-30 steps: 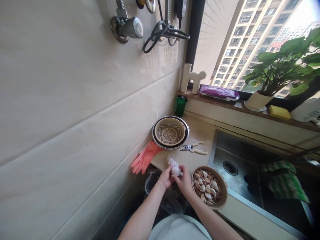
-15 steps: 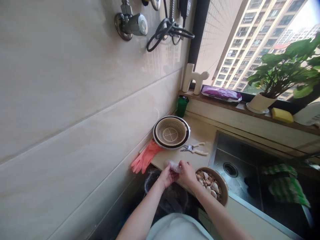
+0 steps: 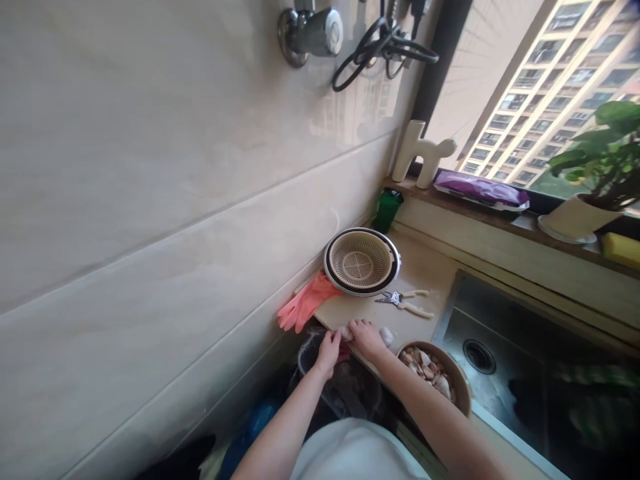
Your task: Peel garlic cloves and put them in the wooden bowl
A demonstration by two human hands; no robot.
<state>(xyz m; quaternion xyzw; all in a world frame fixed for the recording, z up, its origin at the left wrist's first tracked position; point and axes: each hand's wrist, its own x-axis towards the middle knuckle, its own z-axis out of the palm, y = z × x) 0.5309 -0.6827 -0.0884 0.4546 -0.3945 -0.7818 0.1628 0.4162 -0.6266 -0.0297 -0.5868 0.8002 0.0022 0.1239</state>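
My left hand [image 3: 327, 349] and my right hand [image 3: 365, 335] meet at the near edge of the counter [image 3: 425, 267]. Between them is a whitish garlic bulb [image 3: 345, 331], pinched by my left fingers and covered from above by my right hand. Another pale piece of garlic [image 3: 386, 335] shows just right of my right hand. A brown bowl [image 3: 464, 393] filled with several garlic cloves stands beside my right forearm. The bulb is mostly hidden by my fingers.
A beige colander in a black-rimmed bowl [image 3: 361, 261] sits farther back, with scissors [image 3: 406, 302] to its right and pink rubber gloves [image 3: 305, 308] hanging over the counter's left edge. A green cup [image 3: 387, 210] stands in the corner. The steel sink [image 3: 480, 357] lies on the right. A dark bin [image 3: 345, 390] is below my hands.
My hands lowered the garlic bulb from in front of me down onto the counter edge. My right hand turned palm down over it. The view swung left.
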